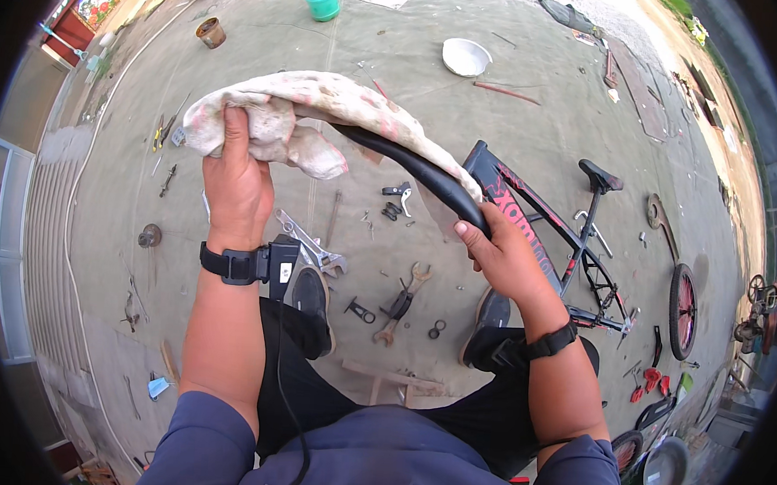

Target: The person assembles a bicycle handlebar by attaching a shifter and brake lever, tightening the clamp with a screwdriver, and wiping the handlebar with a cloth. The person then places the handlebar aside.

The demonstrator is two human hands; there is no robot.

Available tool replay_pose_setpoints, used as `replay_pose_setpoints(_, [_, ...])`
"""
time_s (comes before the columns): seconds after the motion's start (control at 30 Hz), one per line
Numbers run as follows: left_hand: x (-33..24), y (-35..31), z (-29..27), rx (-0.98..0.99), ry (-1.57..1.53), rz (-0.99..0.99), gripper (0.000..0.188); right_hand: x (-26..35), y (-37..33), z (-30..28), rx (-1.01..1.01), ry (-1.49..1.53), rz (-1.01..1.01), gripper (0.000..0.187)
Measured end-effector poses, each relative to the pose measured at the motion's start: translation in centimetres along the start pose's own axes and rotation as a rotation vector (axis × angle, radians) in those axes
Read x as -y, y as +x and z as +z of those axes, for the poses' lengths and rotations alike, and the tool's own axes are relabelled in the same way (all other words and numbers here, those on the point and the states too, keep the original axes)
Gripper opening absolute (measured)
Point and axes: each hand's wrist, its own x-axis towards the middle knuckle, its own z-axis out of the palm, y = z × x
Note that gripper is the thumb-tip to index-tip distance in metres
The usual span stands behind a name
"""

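A curved, smooth black piece (410,166), shaped like a bicycle mudguard, is held up in front of me. A stained white cloth (326,94) lies along its upper side and bunches over its left end. My left hand (239,169) is closed on the bunched cloth, thumb up; whether it also grips the black piece is hidden. Around the right end of the black piece, the fingers of my right hand (498,248) are closed, close to the cloth's tip. Beyond that hand lies a dark bicycle frame (539,215) with pink lettering and a saddle (601,176).
Between my shoes lie wrenches (403,303), black rings (437,328) and a brake lever (400,190). A wheel (683,311) stands at the right. Farther off are a white basin (466,58), a green spray bottle (322,0) and a rusty can (210,33). Pliers (160,132) lie left.
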Motion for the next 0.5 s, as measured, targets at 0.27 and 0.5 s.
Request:
replay_pose_setpoints(0.27, [-5.5,3.0,-1.7,-0.407,-0.151,0.074,0.075,1.0,0.0,-0.9,-0.017,0.586,0.058,0.037])
replay_pose_setpoints(0.5, [-7.2,3.3,-2.3,-0.509,-0.175,0.087,0.072,0.0,0.2,-1.7,-0.124,0.645,0.108,0.046])
